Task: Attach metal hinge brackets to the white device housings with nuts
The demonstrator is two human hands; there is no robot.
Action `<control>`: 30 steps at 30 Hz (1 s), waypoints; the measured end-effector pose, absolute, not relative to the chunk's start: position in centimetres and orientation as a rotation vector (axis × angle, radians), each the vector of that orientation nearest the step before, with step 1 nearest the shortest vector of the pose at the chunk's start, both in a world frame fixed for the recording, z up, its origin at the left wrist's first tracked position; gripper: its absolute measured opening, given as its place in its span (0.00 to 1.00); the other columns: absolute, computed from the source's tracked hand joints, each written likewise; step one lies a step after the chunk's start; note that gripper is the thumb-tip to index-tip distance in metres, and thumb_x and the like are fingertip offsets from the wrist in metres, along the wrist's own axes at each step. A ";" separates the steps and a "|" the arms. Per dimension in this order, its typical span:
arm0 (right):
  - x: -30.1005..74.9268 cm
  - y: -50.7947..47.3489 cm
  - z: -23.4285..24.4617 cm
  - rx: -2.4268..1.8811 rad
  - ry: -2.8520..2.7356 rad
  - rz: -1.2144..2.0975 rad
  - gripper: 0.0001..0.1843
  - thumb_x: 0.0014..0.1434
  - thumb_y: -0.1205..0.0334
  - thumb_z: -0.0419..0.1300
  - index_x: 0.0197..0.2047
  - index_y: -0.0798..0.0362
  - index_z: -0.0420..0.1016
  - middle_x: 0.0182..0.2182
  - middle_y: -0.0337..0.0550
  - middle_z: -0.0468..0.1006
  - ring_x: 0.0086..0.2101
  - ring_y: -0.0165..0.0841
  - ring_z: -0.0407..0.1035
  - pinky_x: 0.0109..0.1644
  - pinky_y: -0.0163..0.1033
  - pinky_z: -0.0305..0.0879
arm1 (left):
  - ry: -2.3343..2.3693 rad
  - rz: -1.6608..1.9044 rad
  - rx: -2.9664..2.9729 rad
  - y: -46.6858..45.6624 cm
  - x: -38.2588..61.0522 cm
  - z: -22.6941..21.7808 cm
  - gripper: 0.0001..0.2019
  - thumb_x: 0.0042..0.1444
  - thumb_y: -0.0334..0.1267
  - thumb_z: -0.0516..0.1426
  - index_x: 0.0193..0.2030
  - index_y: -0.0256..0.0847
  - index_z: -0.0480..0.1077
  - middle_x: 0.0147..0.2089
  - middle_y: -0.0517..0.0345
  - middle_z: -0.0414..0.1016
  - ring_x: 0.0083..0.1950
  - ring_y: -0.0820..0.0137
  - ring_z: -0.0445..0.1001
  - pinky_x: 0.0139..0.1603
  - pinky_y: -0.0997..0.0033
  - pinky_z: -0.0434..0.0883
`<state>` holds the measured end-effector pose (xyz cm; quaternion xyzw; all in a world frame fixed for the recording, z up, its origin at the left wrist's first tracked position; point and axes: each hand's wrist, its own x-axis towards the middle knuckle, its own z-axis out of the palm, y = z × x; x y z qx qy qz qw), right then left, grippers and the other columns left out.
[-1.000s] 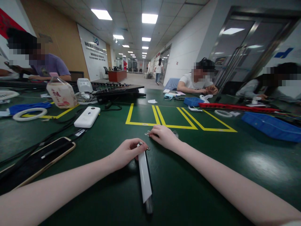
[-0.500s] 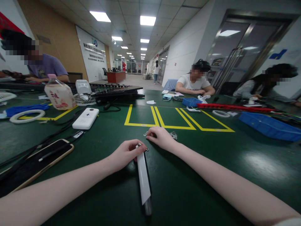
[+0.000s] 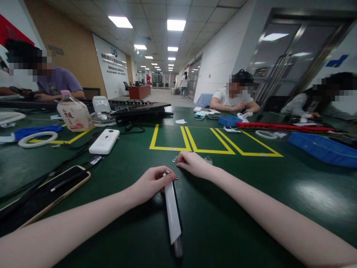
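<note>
My left hand (image 3: 157, 179) is closed around the top of a long, narrow white bar (image 3: 172, 214) with a dark side and a grey lower end. The bar points down toward me. A small metal ring (image 3: 176, 178) sticks out by the left fingertips, at the bar's shiny metal top. To the right and a little farther off, my right hand (image 3: 193, 163) rests low over the green table with fingertips pinched together; whatever they hold is hidden. Several small metal rings (image 3: 174, 159) lie just left of its fingers. Behind its wrist, a small shiny piece (image 3: 208, 160) is partly covered.
Yellow tape outlines (image 3: 192, 150) mark the green table ahead. At left are a phone (image 3: 52, 193), a white power bank (image 3: 104, 142), cables, a bottle (image 3: 74, 113) and a white ring (image 3: 37, 139). A blue tray (image 3: 323, 149) stands right. Co-workers sit across the table.
My right hand has drawn slightly back from the small rings, so more of them show. My left hand keeps its hold on the white bar. The whole view has shifted slightly.
</note>
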<state>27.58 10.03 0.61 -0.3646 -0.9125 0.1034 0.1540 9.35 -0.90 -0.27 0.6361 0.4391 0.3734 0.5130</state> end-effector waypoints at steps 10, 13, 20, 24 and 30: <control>27.0 8.7 1.5 -0.856 -2.553 0.535 0.02 0.56 0.69 0.58 0.35 0.55 0.70 0.29 0.39 0.73 0.29 0.27 0.67 0.34 0.34 0.62 | 1.029 0.927 1.576 -0.8 9.1 -0.3 0.18 0.57 0.51 0.55 0.39 0.36 0.71 0.31 0.59 0.67 0.31 0.74 0.67 0.30 0.76 0.66; 26.4 7.7 2.7 -0.770 -2.287 0.952 0.05 0.55 0.65 0.59 0.36 0.56 0.72 0.30 0.40 0.75 0.31 0.28 0.70 0.37 0.36 0.66 | 1.031 0.946 1.551 -0.7 9.2 -0.4 0.17 0.56 0.50 0.57 0.38 0.35 0.72 0.30 0.59 0.68 0.29 0.74 0.67 0.28 0.76 0.66; 25.2 3.6 6.0 -0.665 -2.039 1.454 0.05 0.49 0.64 0.64 0.32 0.55 0.76 0.27 0.38 0.77 0.27 0.27 0.71 0.32 0.34 0.68 | 1.031 1.000 1.460 -0.8 9.4 -0.5 0.17 0.53 0.49 0.60 0.35 0.33 0.72 0.27 0.60 0.69 0.26 0.75 0.67 0.25 0.76 0.67; 25.2 3.0 6.6 -0.724 -2.133 1.369 0.03 0.50 0.66 0.63 0.31 0.55 0.77 0.27 0.38 0.77 0.28 0.27 0.71 0.33 0.34 0.67 | 1.000 0.995 1.464 -0.6 9.4 -0.9 0.18 0.53 0.49 0.60 0.36 0.33 0.72 0.25 0.61 0.67 0.25 0.76 0.65 0.24 0.77 0.66; 25.6 3.5 6.5 -0.839 -2.237 1.391 0.06 0.51 0.62 0.63 0.32 0.56 0.75 0.26 0.38 0.76 0.28 0.27 0.70 0.34 0.35 0.67 | 1.016 0.977 1.445 -0.5 9.2 -0.8 0.19 0.50 0.50 0.61 0.37 0.34 0.73 0.28 0.60 0.70 0.28 0.74 0.67 0.26 0.75 0.67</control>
